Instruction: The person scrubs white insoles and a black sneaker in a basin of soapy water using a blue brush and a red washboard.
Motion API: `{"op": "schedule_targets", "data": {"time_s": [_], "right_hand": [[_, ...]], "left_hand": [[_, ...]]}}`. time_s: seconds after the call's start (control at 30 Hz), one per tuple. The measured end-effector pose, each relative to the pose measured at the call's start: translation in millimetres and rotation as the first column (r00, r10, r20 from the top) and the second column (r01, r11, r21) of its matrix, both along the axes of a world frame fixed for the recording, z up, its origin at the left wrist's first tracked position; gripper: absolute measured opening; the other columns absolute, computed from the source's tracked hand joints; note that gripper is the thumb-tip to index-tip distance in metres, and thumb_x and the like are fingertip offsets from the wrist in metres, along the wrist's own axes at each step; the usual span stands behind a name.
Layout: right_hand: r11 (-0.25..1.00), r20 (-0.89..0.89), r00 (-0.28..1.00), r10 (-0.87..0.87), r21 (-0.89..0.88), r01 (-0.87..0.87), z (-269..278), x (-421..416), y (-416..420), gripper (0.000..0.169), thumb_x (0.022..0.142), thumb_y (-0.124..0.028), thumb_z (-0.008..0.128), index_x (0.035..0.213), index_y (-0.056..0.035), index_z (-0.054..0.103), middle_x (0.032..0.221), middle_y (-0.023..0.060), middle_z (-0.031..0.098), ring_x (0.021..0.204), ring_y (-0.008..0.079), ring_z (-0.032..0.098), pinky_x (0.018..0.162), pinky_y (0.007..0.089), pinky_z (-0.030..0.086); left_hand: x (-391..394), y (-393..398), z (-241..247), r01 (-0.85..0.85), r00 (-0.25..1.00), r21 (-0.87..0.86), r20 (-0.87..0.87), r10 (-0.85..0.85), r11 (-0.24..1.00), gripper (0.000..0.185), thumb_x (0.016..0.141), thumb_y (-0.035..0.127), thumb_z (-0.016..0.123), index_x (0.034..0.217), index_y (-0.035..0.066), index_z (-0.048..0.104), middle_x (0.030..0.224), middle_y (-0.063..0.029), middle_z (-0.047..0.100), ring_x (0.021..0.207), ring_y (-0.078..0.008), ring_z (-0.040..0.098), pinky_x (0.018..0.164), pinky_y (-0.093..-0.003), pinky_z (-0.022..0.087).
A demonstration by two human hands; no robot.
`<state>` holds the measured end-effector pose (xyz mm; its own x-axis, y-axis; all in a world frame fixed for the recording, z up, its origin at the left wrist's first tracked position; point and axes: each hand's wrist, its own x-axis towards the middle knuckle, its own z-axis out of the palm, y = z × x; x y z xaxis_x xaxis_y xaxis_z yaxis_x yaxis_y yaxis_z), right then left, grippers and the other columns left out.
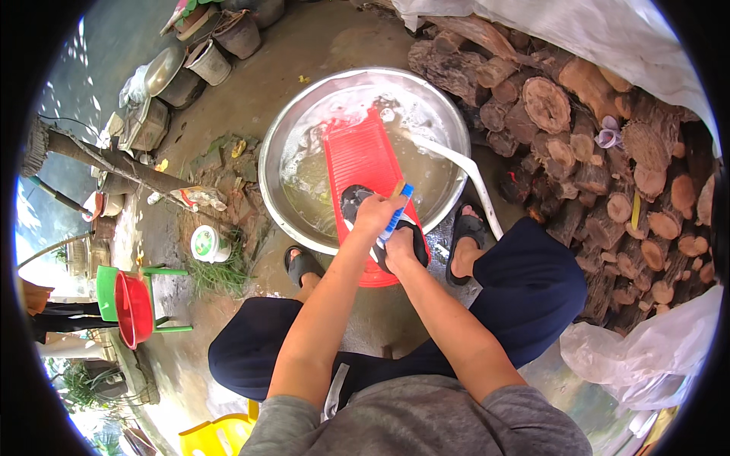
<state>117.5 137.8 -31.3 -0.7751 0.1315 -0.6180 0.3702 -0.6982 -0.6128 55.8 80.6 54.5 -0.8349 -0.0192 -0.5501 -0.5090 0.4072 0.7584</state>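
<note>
A black shoe with white trim (pixel 419 239) lies on the lower part of a red plastic washboard (pixel 365 151). My left hand (pixel 374 214) is closed around a scrub brush with blue bristles (pixel 401 208), held over the shoe. Down at the shoe's near end, my right hand (pixel 401 245) grips it, the fingers partly hidden. The washboard slants out of a wide metal basin (pixel 268 171), crossing its near rim, with its far end in sudsy, cloudy water (pixel 308 194). Both hands are close together, and they cover much of the shoe's middle.
A white hose (pixel 456 155) bends over the basin's right rim. Stacked firewood (pixel 582 148) fills the right side. To the left stand a white tub (pixel 210 244) and a green chair (pixel 106 292) with a red basin (pixel 134 310). My sandaled feet flank the washboard.
</note>
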Motion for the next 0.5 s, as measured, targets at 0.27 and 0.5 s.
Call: {"op": "schedule_targets", "data": {"time_s": [0.27,0.5], "right_hand": [[0.976,-0.055,0.989,0.136,-0.162,-0.143,11,0,11,0.013,0.083,0.002,0.067,0.095,0.0067,0.064,0.088,0.0148,0.068,0.079,0.0253,0.069,0.069,0.0386,0.057],[0.697,-0.125,0.992,0.017,-0.71,-0.101,58,-1,32,0.031,0.088,-0.002,0.062,0.119,-0.0054,0.059,0.105,0.0114,0.067,0.092,0.0236,0.067,0.074,0.0384,0.057]], "left_hand": [[-5,-35,-6,0.064,0.996,-0.022,-0.065,-0.066,0.998,0.048,0.083,0.037,0.072,0.112,0.0,0.061,0.097,-0.0109,0.068,0.086,-0.0188,0.065,0.077,-0.0334,0.052],[14,-57,30,-0.158,0.983,0.39,-0.029,0.184,0.907,0.037,0.091,0.03,0.066,0.112,0.0,0.06,0.09,-0.0069,0.067,0.07,-0.0142,0.065,0.062,-0.0291,0.054]]}}
